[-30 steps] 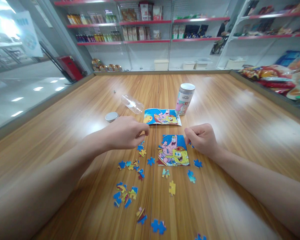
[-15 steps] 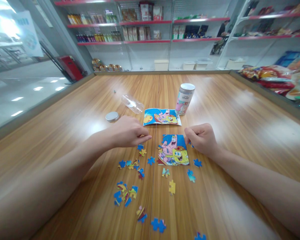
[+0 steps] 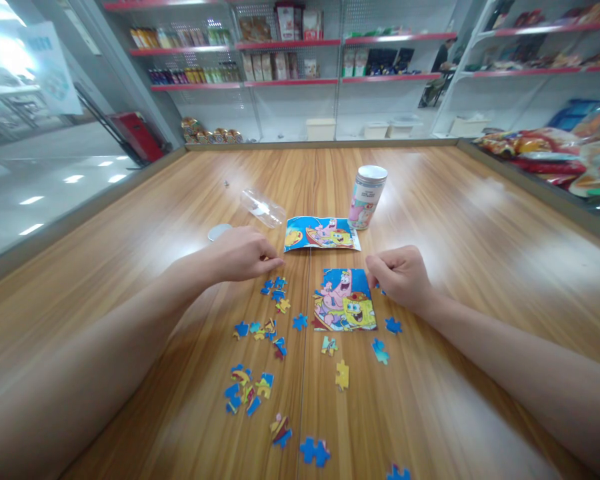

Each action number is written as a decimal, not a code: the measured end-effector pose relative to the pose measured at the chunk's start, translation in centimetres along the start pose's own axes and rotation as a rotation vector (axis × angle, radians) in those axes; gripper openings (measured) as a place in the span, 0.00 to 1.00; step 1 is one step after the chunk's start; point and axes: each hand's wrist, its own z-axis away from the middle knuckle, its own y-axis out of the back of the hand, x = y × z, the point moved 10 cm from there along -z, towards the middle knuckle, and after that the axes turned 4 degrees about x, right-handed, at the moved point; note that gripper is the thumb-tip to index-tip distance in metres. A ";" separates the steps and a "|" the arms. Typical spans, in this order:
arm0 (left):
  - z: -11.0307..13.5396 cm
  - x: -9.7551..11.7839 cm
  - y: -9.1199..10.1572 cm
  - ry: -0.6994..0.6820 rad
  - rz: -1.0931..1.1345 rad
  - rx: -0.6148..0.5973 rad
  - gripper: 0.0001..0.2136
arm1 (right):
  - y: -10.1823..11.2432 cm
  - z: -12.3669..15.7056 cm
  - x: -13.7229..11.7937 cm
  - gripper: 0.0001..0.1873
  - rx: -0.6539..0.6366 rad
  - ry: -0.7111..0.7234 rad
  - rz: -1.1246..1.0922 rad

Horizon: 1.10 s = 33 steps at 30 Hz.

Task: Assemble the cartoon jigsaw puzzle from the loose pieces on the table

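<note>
A partly joined cartoon jigsaw puzzle [image 3: 345, 300] lies flat on the table. My right hand [image 3: 400, 275] rests as a fist against its upper right edge, nothing visible in it; a few blue bits peep out underneath. My left hand [image 3: 240, 255] hovers left of the puzzle with curled fingers, above a cluster of blue puzzle pieces [image 3: 279, 283]; whatever its fingers may hold is hidden. Further loose pieces [image 3: 247, 390] are spread to the left and below. Behind the puzzle stands a slightly curved picture sheet [image 3: 323, 235] with the same characters.
Past the sheet, a printed can [image 3: 367, 198] stands upright and a clear plastic cylinder [image 3: 263, 208] lies on its side. A silver lid [image 3: 219, 231] is beyond my left hand. Snack bags [image 3: 535, 153] pile up past the table's right edge. Stocked shelves [image 3: 290, 83] line the back.
My left hand has drawn back a little to the left and away from me, uncovering more blue pieces beneath it. My right hand keeps its place beside the puzzle.
</note>
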 end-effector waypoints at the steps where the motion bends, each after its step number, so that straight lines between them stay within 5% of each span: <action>1: 0.0 -0.3 -0.1 0.018 0.003 -0.019 0.20 | 0.0 0.0 0.0 0.26 0.002 0.000 -0.002; 9: 0.3 -2.2 -0.6 0.108 0.069 -0.105 0.19 | 0.1 0.0 0.1 0.26 0.003 -0.005 0.002; 20: 0.4 -3.2 -0.7 0.166 0.071 -0.069 0.15 | 0.0 0.0 0.2 0.26 -0.004 -0.016 0.003; 24: 0.6 -3.7 -1.3 0.224 0.169 -0.154 0.15 | 0.0 0.0 0.4 0.26 -0.002 -0.023 0.003; 30: 1.2 -0.9 -1.6 0.180 0.306 -0.314 0.18 | -0.1 0.0 0.5 0.27 -0.003 -0.025 0.005; 33: 1.2 0.6 -1.2 0.130 0.298 -0.302 0.19 | -0.1 0.0 0.5 0.26 -0.004 -0.033 0.003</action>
